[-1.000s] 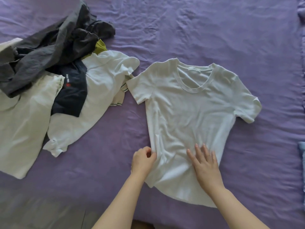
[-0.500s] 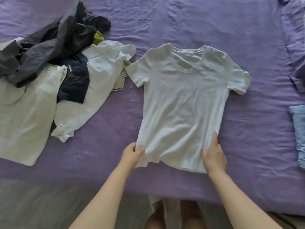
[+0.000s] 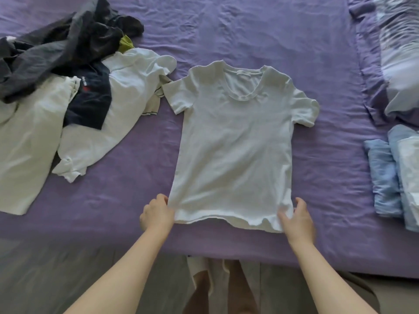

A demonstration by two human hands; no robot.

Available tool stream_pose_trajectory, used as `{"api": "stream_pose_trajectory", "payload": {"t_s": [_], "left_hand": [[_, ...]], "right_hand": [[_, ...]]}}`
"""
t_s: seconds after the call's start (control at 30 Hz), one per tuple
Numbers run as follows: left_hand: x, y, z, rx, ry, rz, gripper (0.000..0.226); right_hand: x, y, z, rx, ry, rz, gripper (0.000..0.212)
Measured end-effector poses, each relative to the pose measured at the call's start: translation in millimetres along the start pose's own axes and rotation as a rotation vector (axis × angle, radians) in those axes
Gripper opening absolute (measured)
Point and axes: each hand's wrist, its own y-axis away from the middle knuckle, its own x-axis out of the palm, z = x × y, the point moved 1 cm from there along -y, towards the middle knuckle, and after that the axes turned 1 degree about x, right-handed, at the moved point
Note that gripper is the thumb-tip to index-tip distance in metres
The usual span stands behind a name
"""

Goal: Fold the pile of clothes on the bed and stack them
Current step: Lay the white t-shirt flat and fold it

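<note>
White T-shirt (image 3: 235, 143) being pinched flat on bed (image 3: 226, 30) at hem corners by fingers of left hand (image 3: 156, 213) and right hand (image 3: 298, 219); unfolded pile (image 3: 68, 87) lying beyond left fingers.

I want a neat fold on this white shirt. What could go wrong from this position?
1. The left hand and right hand pinch only the hem corners of the white shirt; pulling may wrinkle it.
2. Its left sleeve nearly meets the unfolded pile, so a fold could catch those clothes.
</note>
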Motion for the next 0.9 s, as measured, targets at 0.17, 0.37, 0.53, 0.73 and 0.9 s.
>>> {"api": "stream_pose_trajectory", "payload": {"t_s": [0.17,0.37,0.53,0.73,0.9], "left_hand": [[31.2,16.9,-35.2,0.472,-0.326,-0.017,0.071],[68.8,33.3,-90.0,0.76,-0.473,0.302,0.056],[67.9,32.4,-104.9,0.74,-0.45,0.286,0.037],[60.3,27.0,-112.9,0.687,-0.382,0.44,0.037],[57.4,26.0,-123.7,0.627,-0.318,0.507,0.035]], "right_hand": [[9.2,5.5,-8.6,-0.027,0.032,-0.051,0.044],[11.0,-2.8,-22.8,-0.158,0.257,-0.009,0.054],[12.6,-4.8,-13.2,-0.334,0.452,-0.08,0.064],[29.9,-4.7,-0.4,-0.348,0.453,0.056,0.035],[11.0,-12.7,3.1,-0.266,0.34,0.091,0.028]]}}
